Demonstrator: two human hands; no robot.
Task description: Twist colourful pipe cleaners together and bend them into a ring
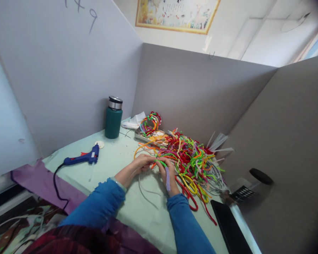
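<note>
Over the pale green tablecloth (111, 158), just in front of a tangled heap (185, 151) of coloured stems, pinching a green-and-lilac fuzzy stem (168, 178) between the fingertips of left hand (143, 162) and right hand (173, 172), both curled nearly closed, with the lilac part lying back along the right one toward the wrist. Farther off, facing a metal tray (142, 138) of round discs against the heap, with a green bottle (113, 121) to its left and a blue glue gun (81, 158) lying nearer.
</note>
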